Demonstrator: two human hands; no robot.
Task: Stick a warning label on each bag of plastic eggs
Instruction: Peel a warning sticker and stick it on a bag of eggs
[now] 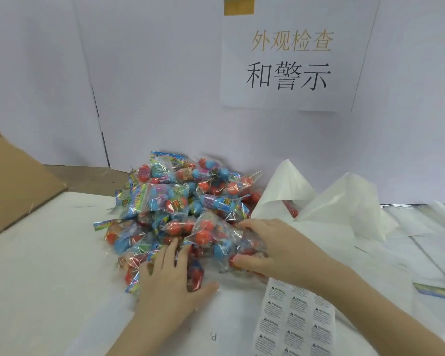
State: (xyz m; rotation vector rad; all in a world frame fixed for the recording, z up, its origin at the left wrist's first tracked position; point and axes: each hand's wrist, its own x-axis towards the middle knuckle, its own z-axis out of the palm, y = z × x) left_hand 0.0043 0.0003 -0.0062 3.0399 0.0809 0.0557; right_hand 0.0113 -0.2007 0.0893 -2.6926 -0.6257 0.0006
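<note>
The right hand (275,244) curled its fingers and thumb round a clear bag of plastic eggs (216,235) at the near edge of the pile (180,201), which sat on the white surface (49,278) against the back wall. The left hand (170,276) lay with straight fingers pressed flat on the bags at the pile's front, gripping nothing. The sheet of warning labels (293,319) lay on the surface just beneath the right forearm, no label peeled from it as far as could be seen.

The film looked slippery and crinkled, so the held bag could probably slide out of a light pinch, or drag neighbouring bags off the heap as it came away. The forearm might scuff or curl the label sheet. A label pressed over wrinkled film or a bulging egg would likely lift at its corners. White backing papers (344,201) stood just right of the pile, a cardboard flap (16,181) at the left.
</note>
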